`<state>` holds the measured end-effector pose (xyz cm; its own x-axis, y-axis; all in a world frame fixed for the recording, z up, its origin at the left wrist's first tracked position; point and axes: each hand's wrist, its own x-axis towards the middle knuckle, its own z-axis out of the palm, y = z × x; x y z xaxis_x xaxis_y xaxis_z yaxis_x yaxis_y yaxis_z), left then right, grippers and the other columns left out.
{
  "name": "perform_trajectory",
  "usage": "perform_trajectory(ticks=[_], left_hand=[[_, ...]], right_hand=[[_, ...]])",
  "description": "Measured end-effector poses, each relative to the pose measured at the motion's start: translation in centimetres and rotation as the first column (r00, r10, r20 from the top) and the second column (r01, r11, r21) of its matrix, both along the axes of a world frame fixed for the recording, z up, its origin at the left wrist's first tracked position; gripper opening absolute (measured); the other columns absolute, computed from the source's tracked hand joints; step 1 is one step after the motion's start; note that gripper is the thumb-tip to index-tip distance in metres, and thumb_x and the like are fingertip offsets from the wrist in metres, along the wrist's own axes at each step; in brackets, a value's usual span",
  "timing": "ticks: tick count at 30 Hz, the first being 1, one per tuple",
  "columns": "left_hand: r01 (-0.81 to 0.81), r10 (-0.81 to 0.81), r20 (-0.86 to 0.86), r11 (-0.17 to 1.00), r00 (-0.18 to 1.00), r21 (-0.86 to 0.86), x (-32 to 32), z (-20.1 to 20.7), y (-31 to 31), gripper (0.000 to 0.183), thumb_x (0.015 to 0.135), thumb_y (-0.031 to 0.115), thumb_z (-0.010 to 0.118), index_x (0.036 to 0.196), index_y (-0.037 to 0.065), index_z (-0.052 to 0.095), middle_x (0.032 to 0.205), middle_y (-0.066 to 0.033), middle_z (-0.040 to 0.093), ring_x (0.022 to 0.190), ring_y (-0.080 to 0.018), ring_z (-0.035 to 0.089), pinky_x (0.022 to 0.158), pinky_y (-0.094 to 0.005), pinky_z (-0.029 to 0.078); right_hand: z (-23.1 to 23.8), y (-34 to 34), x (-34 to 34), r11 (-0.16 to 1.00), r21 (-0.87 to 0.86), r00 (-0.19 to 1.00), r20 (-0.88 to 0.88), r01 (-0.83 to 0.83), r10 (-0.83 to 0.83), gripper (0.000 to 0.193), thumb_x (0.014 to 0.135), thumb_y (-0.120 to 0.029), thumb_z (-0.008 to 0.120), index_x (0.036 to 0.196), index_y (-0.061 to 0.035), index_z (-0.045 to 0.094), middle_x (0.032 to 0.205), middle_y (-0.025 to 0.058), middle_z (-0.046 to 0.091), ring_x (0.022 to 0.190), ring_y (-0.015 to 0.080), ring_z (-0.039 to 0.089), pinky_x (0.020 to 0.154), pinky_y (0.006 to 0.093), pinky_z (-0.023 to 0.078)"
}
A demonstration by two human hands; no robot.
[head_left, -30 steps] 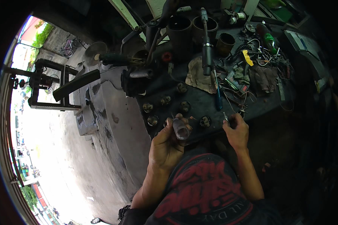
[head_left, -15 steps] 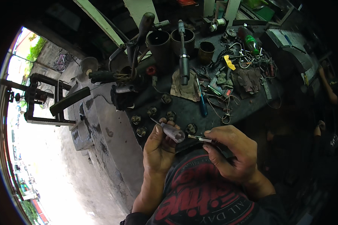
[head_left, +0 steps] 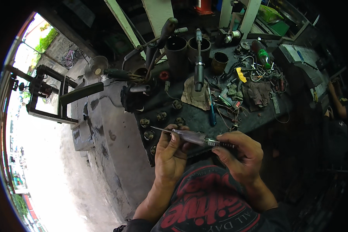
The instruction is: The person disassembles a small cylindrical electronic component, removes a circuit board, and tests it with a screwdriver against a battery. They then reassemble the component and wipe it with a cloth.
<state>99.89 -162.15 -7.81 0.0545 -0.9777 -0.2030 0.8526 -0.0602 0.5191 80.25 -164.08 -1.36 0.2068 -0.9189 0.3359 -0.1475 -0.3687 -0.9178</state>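
Note:
My left hand (head_left: pixel 170 156) is closed round the greyish, translucent body of a probe tester (head_left: pixel 191 136). Its thin metal spike (head_left: pixel 158 128) points away to the left. Between the thumb and fingers of my right hand (head_left: pixel 241 154) is a narrow circuit board (head_left: pixel 212 142) with a small digit display. The board's left end sits at the open right end of the tester body, apparently partly inside. Both pieces are held almost in line above the bench's front edge. Several small round dark metal parts (head_left: pixel 149 135) lie on the bench beyond my left hand.
A blue-handled screwdriver (head_left: pixel 212 116) lies beside a brown cloth (head_left: pixel 194 94) with a long dark tool (head_left: pixel 199 73) over it. Loose wires, rags and a green bottle (head_left: pixel 263 58) crowd the bench's right. A metal frame (head_left: pixel 62 92) stands left. Another person's arm (head_left: pixel 336 98) shows far right.
The circuit board, which was apart from the tester body, now meets its open end. The tester body has turned so its spike points further left. My head view has shifted slightly.

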Motion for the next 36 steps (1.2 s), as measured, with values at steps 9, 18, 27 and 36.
perform_trajectory(ticks=[9,18,27,36], left_hand=[[-0.003,0.0,-0.047,0.997,0.999,-0.073,-0.2,0.9,0.9,0.029,0.101,0.009,0.056,0.128,0.01,0.049,0.126,-0.015,0.06,0.119,-0.0337,0.061,0.103,-0.0436,0.053],[-0.053,0.062,0.047,0.984,0.997,-0.17,-0.6,1.2,1.2,0.031,0.097,0.004,0.061,0.125,0.009,0.049,0.125,-0.0162,0.06,0.118,-0.0321,0.061,0.103,-0.043,0.053],[-0.077,0.113,0.138,0.967,0.984,-0.243,-0.8,1.5,1.2,0.039,0.089,0.004,0.074,0.121,0.006,0.051,0.12,-0.0184,0.064,0.113,-0.0297,0.064,0.097,-0.0401,0.056],[-0.053,0.101,0.18,0.965,0.979,-0.256,-0.2,1.5,0.8,0.04,0.089,0.011,0.074,0.122,0.007,0.05,0.119,-0.017,0.064,0.114,-0.033,0.063,0.101,-0.0454,0.053]], right_hand=[[-2.0,1.0,1.0,0.972,0.23,0.961,0.277,-0.051,-0.016,0.033,0.09,0.0,0.072,0.12,0.0052,0.06,0.109,0.0101,0.066,0.086,0.0127,0.066,0.074,0.0252,0.054],[-1.7,1.6,0.4,0.97,0.241,0.968,0.24,0.016,-0.076,0.028,0.092,0.001,0.069,0.118,0.0071,0.062,0.103,0.0119,0.067,0.09,0.0161,0.067,0.077,0.0271,0.055],[-1.9,1.2,0.1,0.98,0.196,0.984,0.162,0.037,-0.069,0.027,0.082,-0.001,0.079,0.107,0.0057,0.072,0.099,0.0127,0.069,0.085,0.0145,0.063,0.074,0.0243,0.05],[-2.0,0.8,0.4,0.98,0.198,0.987,0.148,0.031,-0.061,0.028,0.081,-0.001,0.08,0.107,0.0053,0.073,0.094,0.0123,0.07,0.082,0.0141,0.065,0.069,0.0233,0.05]])
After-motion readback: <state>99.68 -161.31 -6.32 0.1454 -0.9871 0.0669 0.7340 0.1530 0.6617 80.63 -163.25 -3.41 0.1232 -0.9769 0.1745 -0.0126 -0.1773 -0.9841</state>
